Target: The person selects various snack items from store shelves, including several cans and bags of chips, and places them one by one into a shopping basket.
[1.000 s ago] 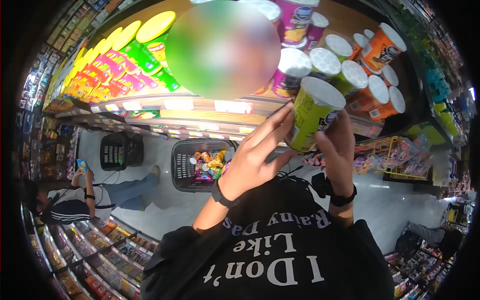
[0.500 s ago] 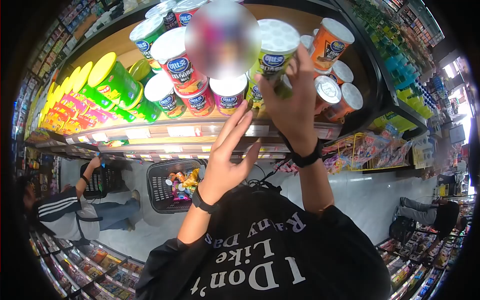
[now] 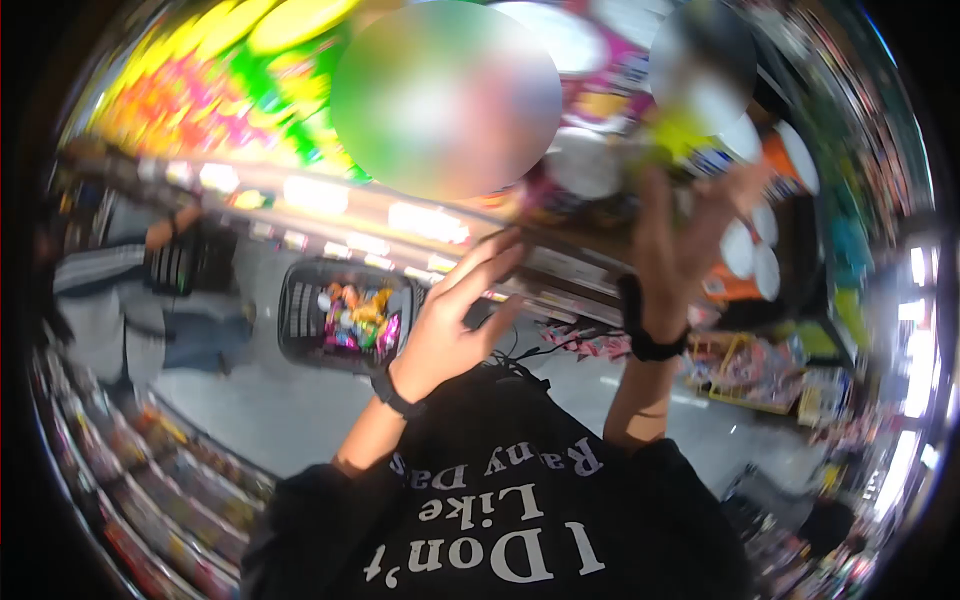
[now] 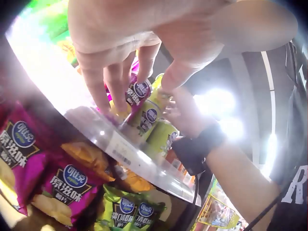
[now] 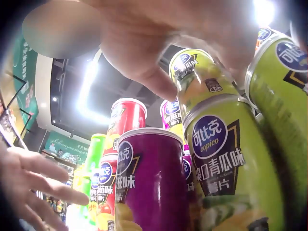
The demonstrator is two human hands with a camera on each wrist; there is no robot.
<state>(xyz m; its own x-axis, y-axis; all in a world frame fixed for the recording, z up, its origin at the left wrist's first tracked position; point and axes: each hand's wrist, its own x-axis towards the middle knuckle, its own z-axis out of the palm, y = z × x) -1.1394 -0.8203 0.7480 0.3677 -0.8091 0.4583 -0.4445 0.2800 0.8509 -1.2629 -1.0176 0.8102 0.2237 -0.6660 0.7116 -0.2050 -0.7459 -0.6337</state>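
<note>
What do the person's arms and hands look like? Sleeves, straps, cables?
Left hand and right hand: no gloves. Black band on each wrist; the right also carries a boxy black module, thin dark cable beside it. Short black sleeves, black shirt with pale lettering.

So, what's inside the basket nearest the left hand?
The basket holds a jumble of packages, some gold, green and pink. Whatever lies beneath the top ones is covered.

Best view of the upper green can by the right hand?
Right wrist: the upper green can is close, its front label sharp, though the right hand crowds its top. Left wrist: small, partly hidden. Head: smeared, partly masked by a blur patch.
</note>
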